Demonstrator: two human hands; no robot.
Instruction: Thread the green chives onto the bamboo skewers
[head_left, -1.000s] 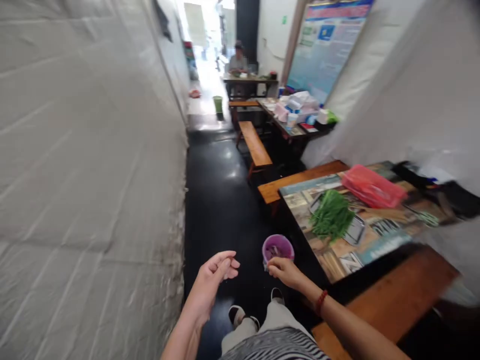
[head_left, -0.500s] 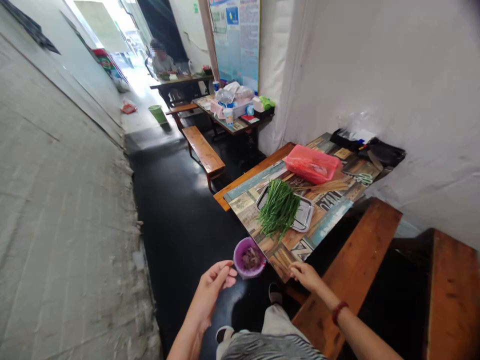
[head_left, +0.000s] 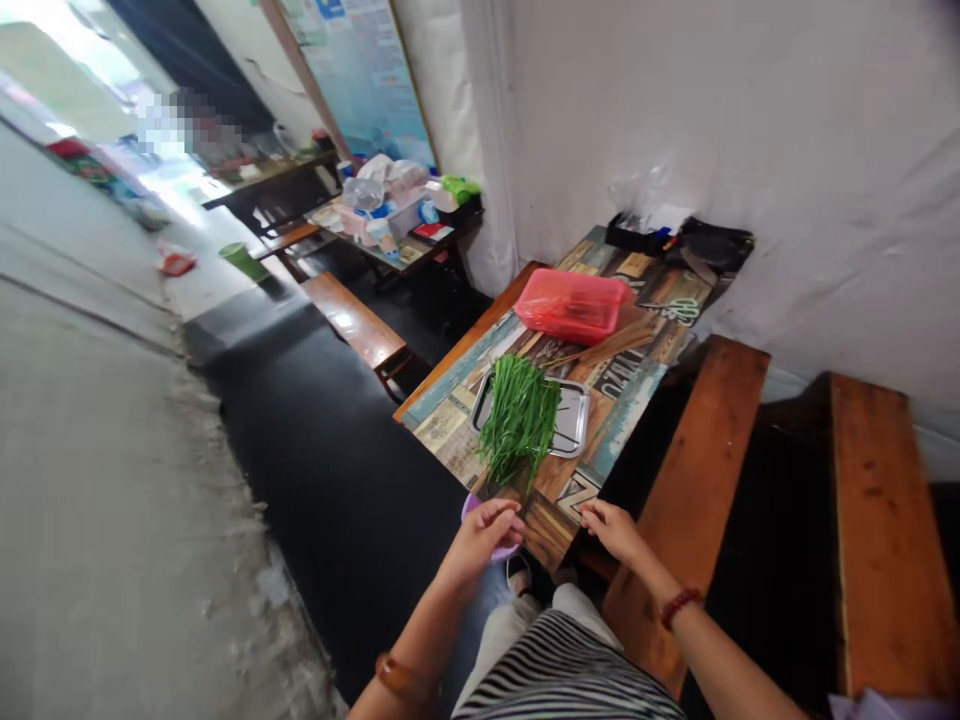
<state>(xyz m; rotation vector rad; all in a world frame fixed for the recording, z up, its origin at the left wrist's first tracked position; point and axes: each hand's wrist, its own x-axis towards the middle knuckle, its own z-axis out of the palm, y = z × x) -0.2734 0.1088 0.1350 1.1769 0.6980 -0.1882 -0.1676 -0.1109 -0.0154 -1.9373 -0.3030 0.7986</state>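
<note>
My left hand hovers in front of the table's near corner, over the purple bucket, and hides most of it. Its fingers are curled with the thumb close to them; I cannot make out anything held. My right hand is at the table's near right edge, thumb and fingertips pinched together, and whatever may be between them is too small to see. Just beyond both hands, a pile of long green chives lies over a metal tray and hangs past its near side.
A red plastic container, thin wooden skewers and green-handled scissors lie farther back on the table. Wooden benches stand to the right. Another table holds bags and cups; a person sits beyond it.
My view has swung right and closer to the table. My left hand has come nearer to the right hand, over the bucket, its fingers more closed. The right hand keeps its pinch.
</note>
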